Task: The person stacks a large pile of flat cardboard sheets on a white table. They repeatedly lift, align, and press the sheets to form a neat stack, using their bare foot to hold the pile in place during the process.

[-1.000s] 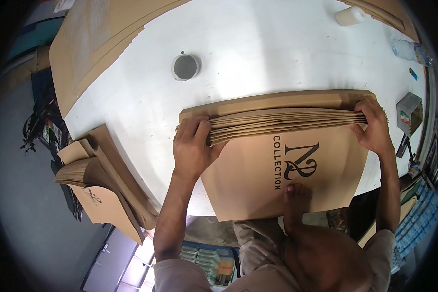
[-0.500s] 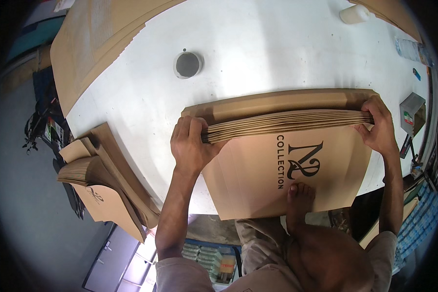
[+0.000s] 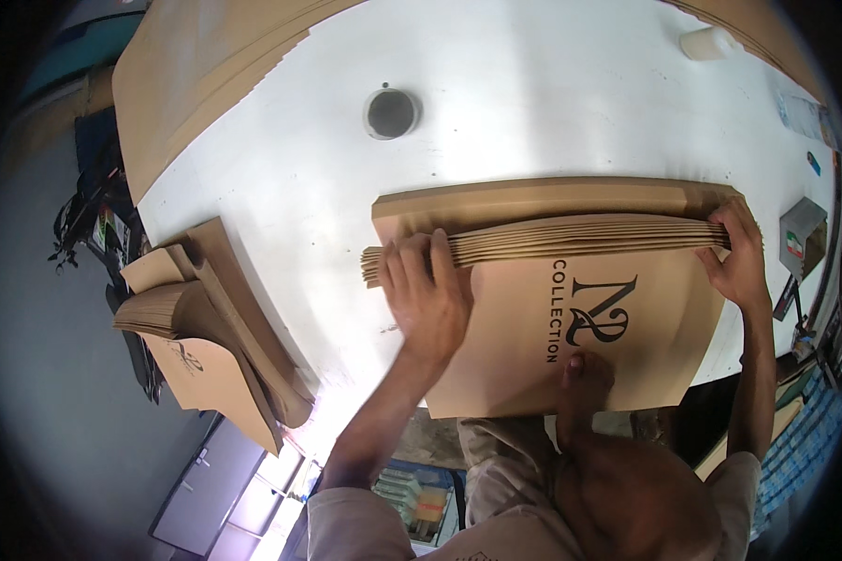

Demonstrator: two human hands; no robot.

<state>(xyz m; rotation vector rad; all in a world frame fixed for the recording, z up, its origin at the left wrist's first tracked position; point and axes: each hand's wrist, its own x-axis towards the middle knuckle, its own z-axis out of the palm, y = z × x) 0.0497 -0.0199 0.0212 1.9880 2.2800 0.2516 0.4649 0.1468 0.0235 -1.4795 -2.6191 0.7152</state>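
Note:
A stack of brown paper bags (image 3: pixel 505 346) lies in front of me, the front one printed in black. Its layered edges (image 3: pixel 571 238) rise in a slight arch across the top. My left hand (image 3: pixel 428 294) is closed over the layers a little in from their left end, with fingers on the far side. At the right end, my right hand (image 3: pixel 739 251) grips the same layers, thumb on the near side. Behind them runs a flat brown fold (image 3: pixel 552 194). A bare foot (image 3: pixel 589 376) rests on the lower part of the front bag.
More brown bags (image 3: pixel 229 327) hang over the white table's (image 3: pixel 299 196) left edge. A grey ring-shaped hole (image 3: pixel 391 113) is at the far middle. Large brown sheets (image 3: pixel 196 75) lie far left. Toward the right are a whitish roll (image 3: pixel 708 43), a plastic bottle (image 3: pixel 805 120) and a grey box (image 3: pixel 802 234).
My left hand has slid inward along the layers, so their left end now sticks out beyond it. My right hand keeps its hold at the right end. The whole view has shifted slightly.

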